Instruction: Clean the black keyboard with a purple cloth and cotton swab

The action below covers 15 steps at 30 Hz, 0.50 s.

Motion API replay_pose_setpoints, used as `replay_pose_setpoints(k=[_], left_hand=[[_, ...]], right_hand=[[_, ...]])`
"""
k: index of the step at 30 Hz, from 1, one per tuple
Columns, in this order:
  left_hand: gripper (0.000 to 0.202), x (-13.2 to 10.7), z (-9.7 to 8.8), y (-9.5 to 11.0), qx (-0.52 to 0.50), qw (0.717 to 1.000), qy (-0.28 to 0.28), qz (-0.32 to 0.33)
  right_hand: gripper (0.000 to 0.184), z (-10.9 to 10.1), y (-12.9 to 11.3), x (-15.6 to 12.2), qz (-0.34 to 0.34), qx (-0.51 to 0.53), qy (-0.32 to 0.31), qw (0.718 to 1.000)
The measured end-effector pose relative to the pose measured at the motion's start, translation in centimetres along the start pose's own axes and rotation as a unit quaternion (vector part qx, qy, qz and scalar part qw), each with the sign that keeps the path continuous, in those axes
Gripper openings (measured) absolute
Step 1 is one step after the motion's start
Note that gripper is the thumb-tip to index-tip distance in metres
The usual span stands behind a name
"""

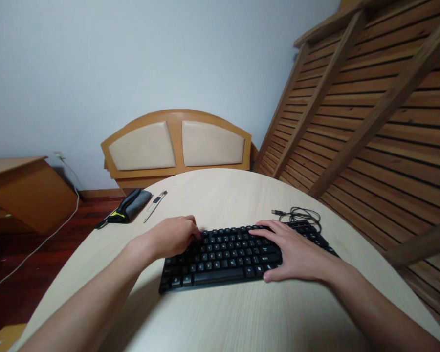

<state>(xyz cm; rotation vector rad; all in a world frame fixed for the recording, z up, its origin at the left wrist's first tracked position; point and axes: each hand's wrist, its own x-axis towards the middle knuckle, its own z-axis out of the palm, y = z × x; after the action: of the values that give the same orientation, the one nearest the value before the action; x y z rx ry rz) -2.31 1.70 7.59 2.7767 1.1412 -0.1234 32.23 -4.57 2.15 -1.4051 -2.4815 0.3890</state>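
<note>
A black keyboard (220, 256) lies flat on the round pale wooden table, its letter keys towards me. My left hand (178, 235) is over the upper left keys, with fingers curled and pressed together. Something small and dark purplish may show at its fingertips; I cannot make out what it is. Across the right part of the keyboard spans my right hand (295, 249), thumb at the front edge and fingers reaching to the back edge, gripping it. The palm hides some keys. Coiled behind the keyboard's right end is its black USB cable (301, 215).
On the table's left lie a dark grey and black folded cloth item with a yellow patch (132, 206) and a thin white tool with a dark middle (156, 204). A wooden headboard (178, 120) stands behind the table. Wooden slats (370, 107) lean at the right.
</note>
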Motion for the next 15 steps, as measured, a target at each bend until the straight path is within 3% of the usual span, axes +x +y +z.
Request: replay_pose_setpoints(k=[10, 12, 15], left_hand=[[0.036, -0.8, -1.0, -0.9, -0.011, 0.998, -0.017, -0.057], [0.036, -0.7, -1.2, -0.9, -0.012, 0.999, -0.012, -0.039], [0.036, 0.1, -1.2, -0.5, -0.05, 0.998, 0.029, 0.039]], right_hand=[[0.094, -0.1, 0.1, 0.0, 0.003, 0.009, 0.0, 1.0], [0.094, -0.1, 0.1, 0.0, 0.002, 0.007, 0.001, 1.0], [0.097, -0.2, 0.1, -0.1, 0.0, 0.004, -0.003, 1.0]])
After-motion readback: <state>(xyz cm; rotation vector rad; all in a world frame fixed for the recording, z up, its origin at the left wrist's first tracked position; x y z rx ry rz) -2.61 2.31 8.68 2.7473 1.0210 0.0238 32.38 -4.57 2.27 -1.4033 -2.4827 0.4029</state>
